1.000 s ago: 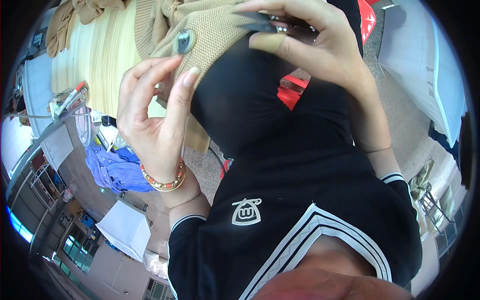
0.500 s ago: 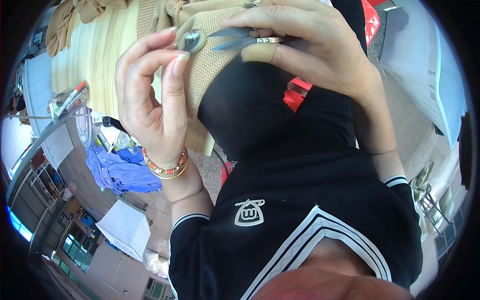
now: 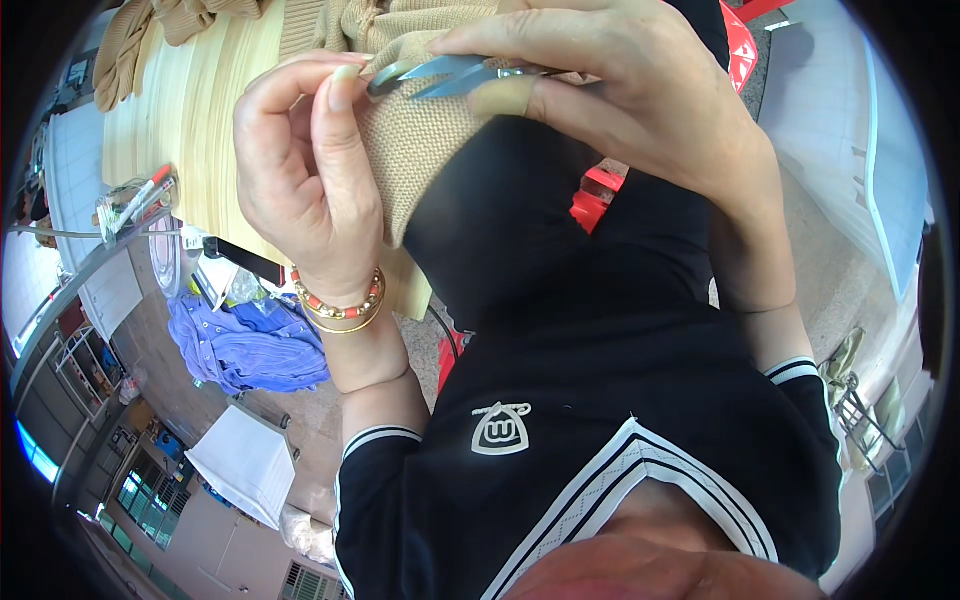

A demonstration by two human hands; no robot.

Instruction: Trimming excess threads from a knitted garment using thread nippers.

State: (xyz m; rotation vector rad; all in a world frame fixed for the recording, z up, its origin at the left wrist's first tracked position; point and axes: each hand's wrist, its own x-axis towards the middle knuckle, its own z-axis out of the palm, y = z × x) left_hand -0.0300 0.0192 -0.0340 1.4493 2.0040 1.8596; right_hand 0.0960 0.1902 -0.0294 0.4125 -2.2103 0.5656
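My left hand [image 3: 305,165] is closed in a pinch, thumb and forefinger together at the left edge of a round, dark-centred button [image 3: 390,78]. What sits between those fingertips is too small to make out. The button stands tilted on a beige knitted garment [image 3: 415,135], which lies across the table edge and my lap. My right hand [image 3: 620,95] grips a small pair of thread snips [image 3: 450,78], its thumb wrapped in a tan band. The blades are parted and point left, their tips close by the button. The snips' handles are mostly hidden in my palm.
Beneath the knitwear is a pale wooden table [image 3: 200,120], with more brown knits [image 3: 125,55] at its far left. Pens in a holder [image 3: 135,205] stand by its left edge. Purple-blue clothing [image 3: 245,345] lies below, near a white bin [image 3: 245,460]. A translucent panel [image 3: 850,150] stands at right.
My left fingertips have closed together and slid slightly up and left of the button, which now appears more edge-on. The snips have shifted left, bringing their blades nearer the button.
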